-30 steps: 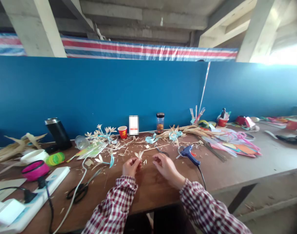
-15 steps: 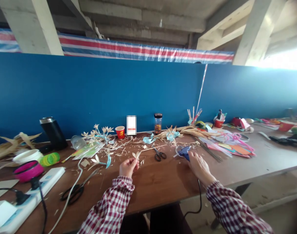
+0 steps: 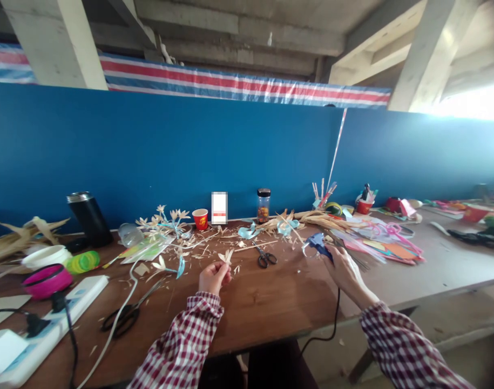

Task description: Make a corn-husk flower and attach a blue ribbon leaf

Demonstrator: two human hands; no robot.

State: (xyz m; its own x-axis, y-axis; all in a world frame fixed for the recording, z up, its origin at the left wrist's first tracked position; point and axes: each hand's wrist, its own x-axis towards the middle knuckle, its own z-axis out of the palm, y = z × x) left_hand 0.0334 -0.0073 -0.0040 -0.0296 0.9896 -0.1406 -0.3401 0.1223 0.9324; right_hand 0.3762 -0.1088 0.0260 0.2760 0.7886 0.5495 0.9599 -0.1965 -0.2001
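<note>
where our checked sleeves (image 3: 180,340) reach over the brown counter (image 3: 255,308), we have a white power strip (image 3: 52,327) and large black-handled scissors (image 3: 127,319) lying off to the left. a little farther in, our right hand (image 3: 347,274) has its fingers wrapped around the handle of a blue glue gun (image 3: 320,246), its black cord (image 3: 336,316) dropping past the counter's edge; whether the gun is lifted clear of the surface, we cannot tell. our left hand (image 3: 215,277) pinches a small pale flower (image 3: 226,256) between thumb and fingers, petals pointing up, near the middle of the counter. between our hands and slightly beyond lie small scissors (image 3: 265,258). farther back, we see pale blossoms with blue stems (image 3: 169,219), a red paper cup (image 3: 200,220) and a dark-lidded jar (image 3: 263,208), standing before the blue partition (image 3: 190,146).
</note>
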